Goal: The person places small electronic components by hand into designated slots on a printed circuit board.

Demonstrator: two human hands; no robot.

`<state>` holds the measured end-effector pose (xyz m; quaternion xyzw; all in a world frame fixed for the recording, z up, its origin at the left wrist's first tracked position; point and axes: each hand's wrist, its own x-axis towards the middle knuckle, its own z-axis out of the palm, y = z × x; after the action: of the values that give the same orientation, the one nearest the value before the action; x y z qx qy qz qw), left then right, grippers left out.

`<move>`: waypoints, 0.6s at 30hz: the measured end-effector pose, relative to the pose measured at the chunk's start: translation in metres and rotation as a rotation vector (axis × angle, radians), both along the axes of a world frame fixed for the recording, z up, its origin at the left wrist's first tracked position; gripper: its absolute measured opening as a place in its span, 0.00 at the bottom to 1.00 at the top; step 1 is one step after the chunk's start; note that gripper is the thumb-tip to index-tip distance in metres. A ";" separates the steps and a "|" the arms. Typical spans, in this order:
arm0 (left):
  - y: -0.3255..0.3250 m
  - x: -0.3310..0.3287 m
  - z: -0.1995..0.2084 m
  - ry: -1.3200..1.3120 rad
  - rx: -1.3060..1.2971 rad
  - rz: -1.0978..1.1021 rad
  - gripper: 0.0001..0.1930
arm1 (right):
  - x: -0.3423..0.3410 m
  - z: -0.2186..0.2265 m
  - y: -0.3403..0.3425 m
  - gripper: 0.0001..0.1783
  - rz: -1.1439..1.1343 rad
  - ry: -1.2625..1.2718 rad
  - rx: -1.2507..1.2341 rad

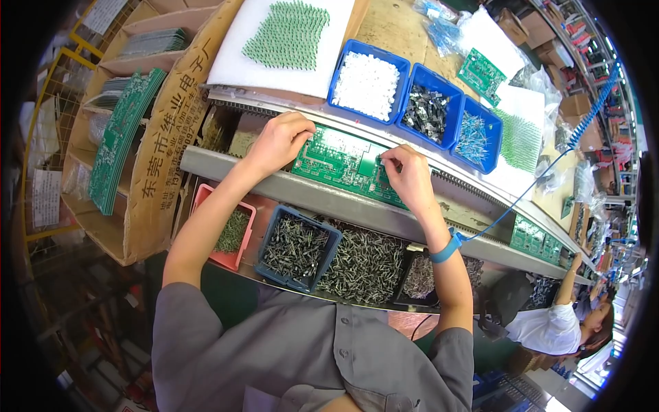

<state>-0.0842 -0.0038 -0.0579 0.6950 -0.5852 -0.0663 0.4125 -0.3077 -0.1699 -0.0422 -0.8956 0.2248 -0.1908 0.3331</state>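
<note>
A green circuit board [341, 163] lies in the metal rail track between my two hands. My left hand [280, 142] is closed in a pinch at the board's upper left corner; whatever is between its fingertips is too small to name. Over the board's right part, my right hand [410, 177] also pinches, its fingertips close to the board's surface and hiding what they hold. A blue strap [447, 248] with a coiled cord circles my right wrist. Beyond the rail stand blue bins of white connectors [366, 77], black parts [427, 110] and blue-bodied leaded components [473, 137].
Nearer me are a red bin [248, 232], a dark blue bin [328, 257] and a heap of leaded parts [364, 264]. A cardboard box [161, 147] with upright boards stands left. White foam [230, 62] holds green parts. Another person [549, 326] works at the right.
</note>
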 end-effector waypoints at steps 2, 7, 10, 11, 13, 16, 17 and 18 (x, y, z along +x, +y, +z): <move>-0.002 -0.001 -0.003 0.009 -0.019 0.002 0.04 | 0.000 0.000 -0.002 0.04 0.008 0.017 -0.028; -0.009 -0.001 0.002 -0.018 0.050 -0.039 0.04 | -0.003 0.004 -0.002 0.05 -0.005 0.020 0.002; -0.004 0.000 0.003 -0.005 0.085 -0.041 0.04 | -0.007 0.013 -0.004 0.07 0.031 -0.038 0.129; -0.004 0.001 0.003 0.000 0.091 -0.032 0.04 | -0.011 0.017 -0.011 0.07 0.002 -0.029 0.054; -0.002 -0.002 0.005 0.042 0.109 0.001 0.04 | -0.018 0.028 -0.030 0.07 -0.113 -0.133 -0.062; -0.001 -0.003 0.005 0.049 0.111 0.012 0.04 | -0.034 0.042 -0.070 0.04 -0.355 -0.125 -0.354; -0.001 -0.003 0.005 0.048 0.113 0.013 0.04 | -0.040 0.036 -0.089 0.05 -0.421 -0.116 -0.455; -0.002 -0.004 0.005 0.048 0.104 0.005 0.04 | -0.047 0.034 -0.103 0.05 -0.470 -0.008 -0.505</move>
<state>-0.0884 -0.0061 -0.0528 0.7151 -0.5692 -0.1125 0.3898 -0.3547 -0.2733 -0.0078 -0.8727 0.3695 -0.3154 0.0487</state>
